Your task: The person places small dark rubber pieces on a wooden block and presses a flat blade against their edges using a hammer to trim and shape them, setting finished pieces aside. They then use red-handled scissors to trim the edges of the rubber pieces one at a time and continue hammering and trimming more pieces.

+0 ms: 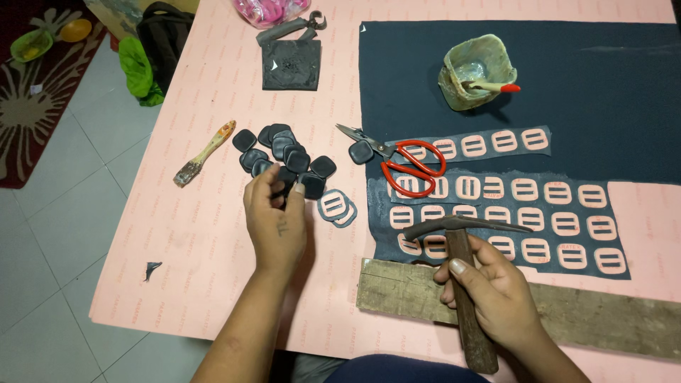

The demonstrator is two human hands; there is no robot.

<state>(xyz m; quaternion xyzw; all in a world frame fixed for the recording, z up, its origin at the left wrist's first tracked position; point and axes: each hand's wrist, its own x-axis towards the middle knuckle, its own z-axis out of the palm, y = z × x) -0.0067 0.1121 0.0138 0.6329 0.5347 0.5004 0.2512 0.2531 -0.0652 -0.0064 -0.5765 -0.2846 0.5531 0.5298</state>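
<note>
Head view, looking down on a counter (213, 284) covered in pink sheet. The right hand (493, 294) is gripping a hammer (464, 284) by its dark wooden handle, fingers curled fully around it, thumb lying along the top; the metal head is hovering just beyond the knuckles, over the near edge of a dark fabric piece (496, 213) carrying rows of pink slotted buckles. Directly under this hand a worn wooden plank (603, 315) is lying along the counter edge. The left hand (277, 213) is reaching into a heap of dark square covered pieces (284, 152), fingers bent and pinching at one of them at the near side of the heap; whether it is actually lifting the piece cannot be told, since the fingers are hiding the contact. Just to the right of this hand two covered buckles (338, 208) are lying flat. Beyond them, between the two hands and farther out, red-handled scissors (404, 162) are resting partly on a fabric strip. To the left of the left hand a small brush (204, 153) is lying at a slant. Far beyond the right hand, a grimy glue tub (477, 71) with a red-tipped stick in it is sitting on a large dark cloth (603, 106).
</note>
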